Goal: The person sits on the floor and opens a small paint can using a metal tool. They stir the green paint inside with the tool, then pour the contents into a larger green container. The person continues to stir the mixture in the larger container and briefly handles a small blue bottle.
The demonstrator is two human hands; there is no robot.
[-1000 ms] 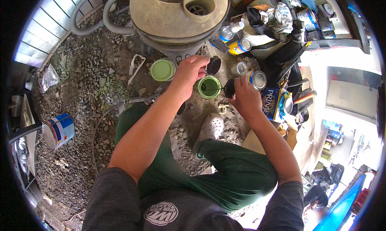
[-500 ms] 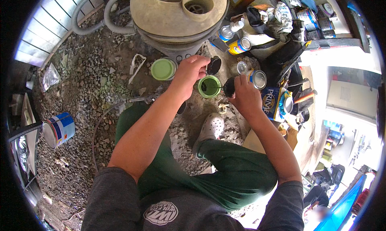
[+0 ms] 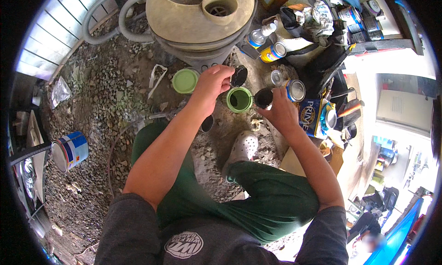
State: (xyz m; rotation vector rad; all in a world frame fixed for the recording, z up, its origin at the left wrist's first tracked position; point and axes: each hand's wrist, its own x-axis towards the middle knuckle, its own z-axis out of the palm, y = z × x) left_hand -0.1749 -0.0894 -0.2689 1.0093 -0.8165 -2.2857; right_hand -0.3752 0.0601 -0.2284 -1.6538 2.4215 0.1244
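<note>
While the left hand point(image 3: 212, 85) pinched the edge of a dark round lid point(image 3: 239, 76) between thumb and fingers, the right hand point(image 3: 283, 109) curled its fingers around a small black cup point(image 3: 264, 98), and neither stood open. Between the hands, a green tub point(image 3: 247, 100) sat on the ground, a dark patch showing inside; the lid was just beyond it and the cup just beside it. Left of the left hand lay a pale green disc point(image 3: 185, 81); just right of the right hand stood a metal-topped can point(image 3: 295, 90).
</note>
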